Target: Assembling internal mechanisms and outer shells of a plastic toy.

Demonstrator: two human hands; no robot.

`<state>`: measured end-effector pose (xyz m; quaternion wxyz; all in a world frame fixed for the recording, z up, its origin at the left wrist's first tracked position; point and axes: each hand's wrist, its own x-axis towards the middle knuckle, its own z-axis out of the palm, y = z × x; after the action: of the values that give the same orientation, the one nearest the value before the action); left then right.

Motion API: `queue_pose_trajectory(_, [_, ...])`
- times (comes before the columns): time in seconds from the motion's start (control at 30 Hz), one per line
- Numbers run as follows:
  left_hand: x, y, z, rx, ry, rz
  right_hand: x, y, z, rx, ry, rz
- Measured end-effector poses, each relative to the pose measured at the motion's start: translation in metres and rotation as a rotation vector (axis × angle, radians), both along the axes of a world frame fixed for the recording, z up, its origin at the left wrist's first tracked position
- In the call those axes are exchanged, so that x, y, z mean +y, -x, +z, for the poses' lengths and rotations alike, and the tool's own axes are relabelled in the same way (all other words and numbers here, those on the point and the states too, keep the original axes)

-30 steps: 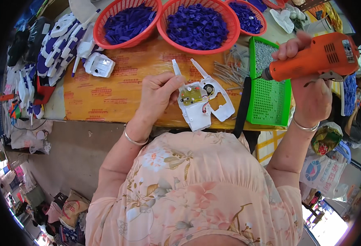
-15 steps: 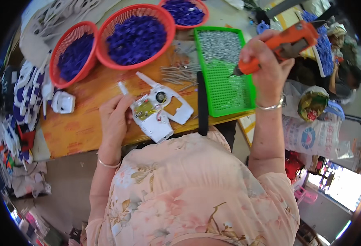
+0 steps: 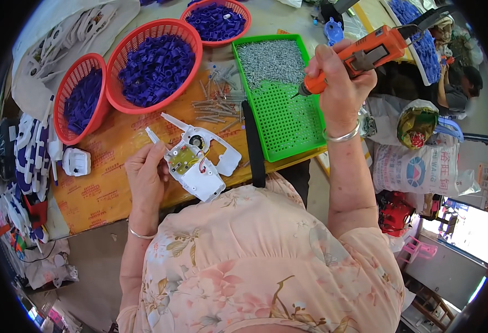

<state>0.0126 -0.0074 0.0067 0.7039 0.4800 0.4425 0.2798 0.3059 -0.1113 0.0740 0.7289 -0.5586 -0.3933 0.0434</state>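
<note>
My right hand (image 3: 341, 91) is closed round an orange electric screwdriver (image 3: 366, 54). Its thin bit points down and left over the green perforated tray (image 3: 288, 151), where small silver screws (image 3: 271, 58) lie heaped toward the far end. My left hand (image 3: 148, 173) pinches the left edge of a white plastic housing (image 3: 202, 180) at the table's near edge. Inside the housing show a yellow-green circuit board (image 3: 183, 159), a round black part (image 3: 197, 141) and thin red wires. Two narrow white prongs stick out from its far side.
Red baskets of purple plastic parts (image 3: 158, 69) stand at the back left. Loose metal pins (image 3: 216, 108) lie beside the tray. A small white plastic piece (image 3: 77, 161) rests left of my hand. White-and-purple parts (image 3: 33, 152) are stacked at far left. Another person (image 3: 460, 91) sits far right.
The whole view has shifted, so the table's things sit further left in the picture. Both hands keep their holds, and the screwdriver bit stays over the tray.
</note>
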Motion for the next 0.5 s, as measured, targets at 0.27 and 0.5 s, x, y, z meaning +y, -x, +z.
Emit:
queue_pose_trajectory(0.27, [-0.0003, 0.0001, -0.0003, 0.009, -0.007, -0.007, -0.0015, -0.0025, -0.0066, 0.042, -0.016, 0.008])
queue_pose_trajectory(0.5, [-0.0009, 0.0005, -0.0001, -0.008, -0.008, -0.015, -0.0019, -0.0026, -0.0069, 0.038, 0.011, 0.017])
